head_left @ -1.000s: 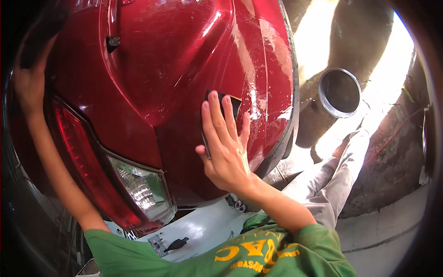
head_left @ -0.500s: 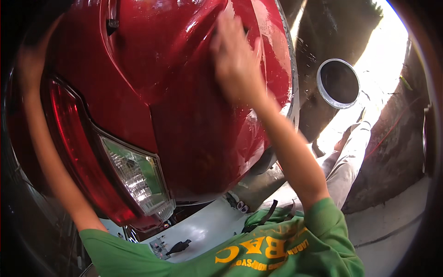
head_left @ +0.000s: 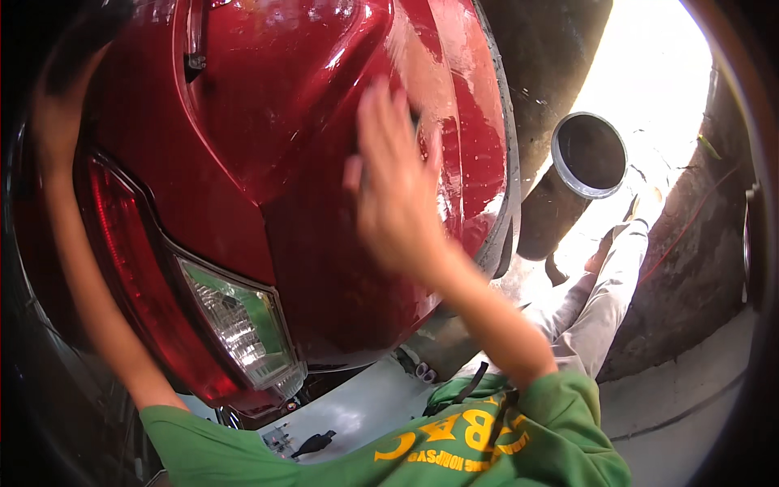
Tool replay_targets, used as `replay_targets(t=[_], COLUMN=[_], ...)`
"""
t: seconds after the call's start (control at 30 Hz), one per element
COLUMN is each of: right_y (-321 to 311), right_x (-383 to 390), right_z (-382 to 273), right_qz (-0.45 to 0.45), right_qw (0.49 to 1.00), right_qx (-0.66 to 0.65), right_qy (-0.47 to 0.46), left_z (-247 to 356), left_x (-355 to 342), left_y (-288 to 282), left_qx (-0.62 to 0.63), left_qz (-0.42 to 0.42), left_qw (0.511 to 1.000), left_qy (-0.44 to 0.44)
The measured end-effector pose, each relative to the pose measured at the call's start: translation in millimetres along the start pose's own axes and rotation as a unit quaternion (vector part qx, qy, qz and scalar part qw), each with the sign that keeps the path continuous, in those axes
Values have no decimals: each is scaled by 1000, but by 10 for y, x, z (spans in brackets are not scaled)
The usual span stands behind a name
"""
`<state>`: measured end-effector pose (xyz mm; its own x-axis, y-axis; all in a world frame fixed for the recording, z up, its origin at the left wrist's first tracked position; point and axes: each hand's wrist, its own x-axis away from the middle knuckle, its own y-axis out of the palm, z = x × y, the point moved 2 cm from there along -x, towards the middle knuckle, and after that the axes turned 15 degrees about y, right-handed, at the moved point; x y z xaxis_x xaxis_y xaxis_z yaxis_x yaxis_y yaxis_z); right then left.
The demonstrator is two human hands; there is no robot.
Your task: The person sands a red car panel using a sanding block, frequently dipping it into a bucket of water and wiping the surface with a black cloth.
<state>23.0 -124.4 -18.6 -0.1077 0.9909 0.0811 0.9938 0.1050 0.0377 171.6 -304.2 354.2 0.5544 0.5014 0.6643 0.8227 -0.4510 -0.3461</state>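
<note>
since the last frame our right hand (head_left: 395, 183) has moved back toward us over the car's red rear panel (head_left: 324, 284); blurred, it lies flat, thumb and little finger spread, covering most of a black sheet (head_left: 415, 120) there. our left hand (head_left: 58, 130), beyond the tail light (head_left: 122, 235): grip, we cannot tell.

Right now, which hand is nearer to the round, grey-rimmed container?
Right. The right hand is over the red car panel, left of the container; the left hand is much farther left.
</note>
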Motion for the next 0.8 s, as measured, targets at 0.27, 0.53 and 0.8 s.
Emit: replay_targets(t=[0.27, 0.53, 0.8], right_y=[8, -68, -182], right_x=[-971, -802, 107], right_z=[434, 411, 113], right_qz=[57, 7, -117], right_qw=[998, 999, 993], right_qx=[-19, -20, -2], right_qy=[27, 28, -12], left_z=[78, 20, 208], left_x=[-223, 97, -88], left_y=[7, 81, -59], left_qx=[277, 74, 339], left_qz=[138, 4, 161], left_qw=[934, 988, 874], left_qy=[-180, -137, -308])
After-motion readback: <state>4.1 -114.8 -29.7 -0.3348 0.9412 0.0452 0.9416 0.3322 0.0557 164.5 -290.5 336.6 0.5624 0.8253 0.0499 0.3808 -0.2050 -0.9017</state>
